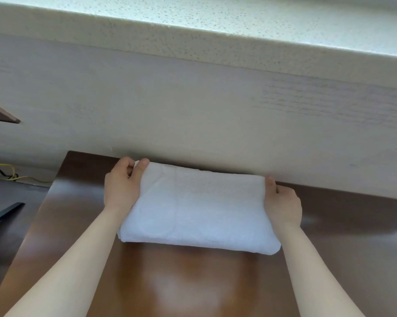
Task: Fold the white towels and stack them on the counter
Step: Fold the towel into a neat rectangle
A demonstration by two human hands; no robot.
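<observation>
1. The white towel (199,209), lying at the far edge of the worktop (193,289), shows a woven band but no lettering, label or brand that can be read.
2. The brown worktop itself carries no readable text, number or sign.
3. The pale wall panel (193,110) behind the far edge and the speckled ledge (215,42) above it show only grain and flecks, nothing legible.

White towel (199,209), glossy brown counter (193,282)
</observation>
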